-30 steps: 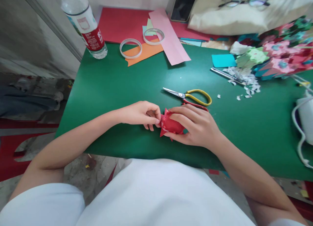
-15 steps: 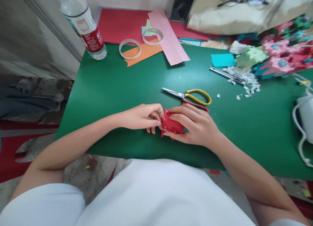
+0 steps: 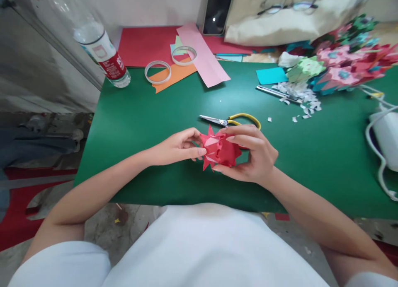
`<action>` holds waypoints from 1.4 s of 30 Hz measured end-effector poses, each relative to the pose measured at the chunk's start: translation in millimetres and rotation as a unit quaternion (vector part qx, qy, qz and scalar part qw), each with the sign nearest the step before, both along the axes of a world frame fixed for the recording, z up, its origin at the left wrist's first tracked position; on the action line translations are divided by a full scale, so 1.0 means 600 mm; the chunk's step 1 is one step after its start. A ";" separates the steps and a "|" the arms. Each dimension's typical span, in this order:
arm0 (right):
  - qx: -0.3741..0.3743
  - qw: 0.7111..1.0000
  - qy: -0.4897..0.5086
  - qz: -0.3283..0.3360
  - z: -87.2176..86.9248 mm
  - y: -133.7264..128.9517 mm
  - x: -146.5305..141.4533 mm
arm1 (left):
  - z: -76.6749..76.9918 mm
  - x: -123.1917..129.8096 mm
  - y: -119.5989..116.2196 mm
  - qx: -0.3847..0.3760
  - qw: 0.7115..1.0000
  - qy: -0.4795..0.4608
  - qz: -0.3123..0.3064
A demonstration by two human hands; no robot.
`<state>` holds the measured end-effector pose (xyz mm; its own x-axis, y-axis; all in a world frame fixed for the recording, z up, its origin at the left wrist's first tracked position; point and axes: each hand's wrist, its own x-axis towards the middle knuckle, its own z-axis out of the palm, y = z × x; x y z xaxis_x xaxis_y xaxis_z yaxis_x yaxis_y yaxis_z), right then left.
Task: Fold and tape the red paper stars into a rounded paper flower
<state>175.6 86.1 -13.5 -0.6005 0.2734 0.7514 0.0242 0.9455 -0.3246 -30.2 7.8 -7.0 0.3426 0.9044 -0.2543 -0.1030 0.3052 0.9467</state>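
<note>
Between my hands is a red folded-paper flower point(image 3: 222, 150), with pointed petals spread toward the left and a rounder body on the right. My left hand point(image 3: 183, 146) pinches its left edge, thumb on top and the other fingers partly hidden beneath. Around its right side my right hand point(image 3: 253, 154) is curled, thumb below and fingers above. Just beyond the flower lies a pair of scissors point(image 3: 222, 122), blades pointing left, one yellow handle loop showing and the other largely covered by my right hand.
On the green table point(image 3: 130, 121), tape rings point(image 3: 158, 82) rest on orange paper point(image 3: 177, 77), near a pink strip point(image 3: 205, 59) and red sheets point(image 3: 139, 47). A water bottle point(image 3: 112, 65) stands back left. Paper flowers point(image 3: 338, 71), white scraps point(image 3: 307, 98) and a white corded device point(image 3: 387, 138) are at right.
The red paper flower has been turned, so its spread pointed petals now face up and left. My right hand's grip has opened wider around it. The camera view has shifted slightly.
</note>
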 end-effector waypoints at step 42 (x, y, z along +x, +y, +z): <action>0.093 0.991 -0.022 -0.098 0.008 -0.014 0.002 | -0.015 0.038 -0.036 0.399 0.852 0.318 0.121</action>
